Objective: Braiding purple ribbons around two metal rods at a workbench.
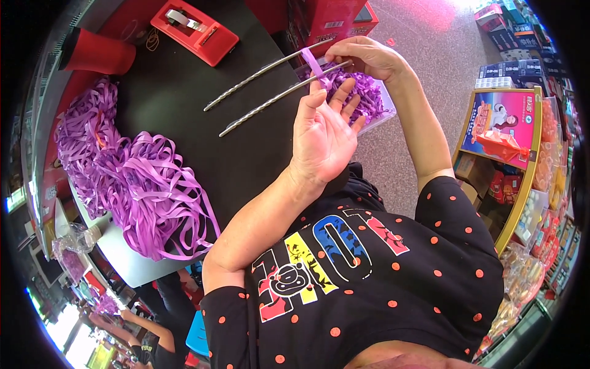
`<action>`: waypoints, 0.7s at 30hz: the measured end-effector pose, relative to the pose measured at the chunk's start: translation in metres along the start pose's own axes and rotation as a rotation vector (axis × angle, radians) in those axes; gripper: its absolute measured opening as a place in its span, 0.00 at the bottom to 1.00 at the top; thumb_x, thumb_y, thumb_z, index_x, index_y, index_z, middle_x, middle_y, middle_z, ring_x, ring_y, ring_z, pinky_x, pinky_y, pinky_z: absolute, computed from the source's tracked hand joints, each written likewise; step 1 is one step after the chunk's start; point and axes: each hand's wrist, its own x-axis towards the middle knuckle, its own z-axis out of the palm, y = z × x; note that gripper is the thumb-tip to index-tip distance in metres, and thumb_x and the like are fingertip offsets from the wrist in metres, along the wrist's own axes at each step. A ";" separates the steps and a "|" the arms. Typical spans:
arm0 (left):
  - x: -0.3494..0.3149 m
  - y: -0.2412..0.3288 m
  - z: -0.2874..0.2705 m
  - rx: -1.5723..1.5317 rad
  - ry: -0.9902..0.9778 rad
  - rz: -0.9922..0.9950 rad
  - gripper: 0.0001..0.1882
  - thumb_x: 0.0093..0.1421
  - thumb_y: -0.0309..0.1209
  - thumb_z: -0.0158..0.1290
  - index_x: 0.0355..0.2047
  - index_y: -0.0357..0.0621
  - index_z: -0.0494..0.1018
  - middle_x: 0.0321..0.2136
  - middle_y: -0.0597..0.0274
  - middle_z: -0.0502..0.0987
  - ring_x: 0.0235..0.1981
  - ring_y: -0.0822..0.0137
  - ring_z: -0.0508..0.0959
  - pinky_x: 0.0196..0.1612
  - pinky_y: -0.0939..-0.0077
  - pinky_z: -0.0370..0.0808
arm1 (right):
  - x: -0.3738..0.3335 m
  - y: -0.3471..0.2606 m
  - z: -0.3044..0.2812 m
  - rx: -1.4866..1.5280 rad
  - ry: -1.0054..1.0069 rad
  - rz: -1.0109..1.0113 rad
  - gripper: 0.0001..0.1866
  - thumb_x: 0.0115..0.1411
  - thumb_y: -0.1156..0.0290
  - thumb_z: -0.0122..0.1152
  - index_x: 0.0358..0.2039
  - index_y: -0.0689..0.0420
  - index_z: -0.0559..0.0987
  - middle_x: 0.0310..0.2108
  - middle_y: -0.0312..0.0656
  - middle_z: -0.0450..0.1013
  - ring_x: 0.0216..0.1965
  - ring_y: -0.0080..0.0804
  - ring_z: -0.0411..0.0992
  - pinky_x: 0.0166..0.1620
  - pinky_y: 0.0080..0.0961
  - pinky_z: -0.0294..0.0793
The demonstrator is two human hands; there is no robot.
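Observation:
Two slim, twisted metal rods (264, 107) lie side by side above the black tabletop, slanting up to the right. A flat purple ribbon (312, 63) crosses both rods near their right ends. My left hand (326, 138) is turned palm up with its fingers apart, its index fingertip at the ribbon by the nearer rod. At the rods' right ends, my right hand (372, 58) is closed with curled fingers; what they pinch is hidden. Beneath my hands stands a pale plastic bin (386, 111) filled with small purple ribbon pieces (367, 92).
A large heap of loose purple ribbon (153, 190) covers the table's left side. Towards the back are a red tape dispenser (195, 32) and a red cylinder (101, 52). A display shelf (519, 166) stands right; another person's arm (150, 329) shows lower left.

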 end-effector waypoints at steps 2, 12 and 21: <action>0.000 -0.001 0.000 -0.010 0.016 0.005 0.27 0.56 0.47 0.49 0.55 0.66 0.57 0.56 0.60 0.61 0.59 0.58 0.57 0.63 0.53 0.45 | -0.002 -0.001 0.003 0.017 -0.025 -0.036 0.12 0.58 0.64 0.62 0.35 0.61 0.81 0.31 0.33 0.76 0.34 0.16 0.72 0.37 0.14 0.72; 0.000 0.000 -0.003 -0.055 0.008 0.001 0.20 0.57 0.46 0.48 0.50 0.66 0.62 0.54 0.61 0.65 0.57 0.58 0.59 0.63 0.53 0.46 | -0.001 -0.010 0.013 0.008 -0.121 -0.078 0.10 0.56 0.68 0.64 0.34 0.61 0.80 0.30 0.35 0.77 0.31 0.19 0.73 0.39 0.15 0.73; -0.003 0.000 -0.001 0.018 0.010 0.016 0.41 0.55 0.47 0.49 0.65 0.66 0.43 0.58 0.58 0.59 0.59 0.59 0.56 0.63 0.54 0.45 | 0.028 0.013 0.017 0.134 -0.302 0.044 0.11 0.56 0.69 0.63 0.36 0.62 0.78 0.31 0.37 0.77 0.32 0.21 0.75 0.40 0.19 0.74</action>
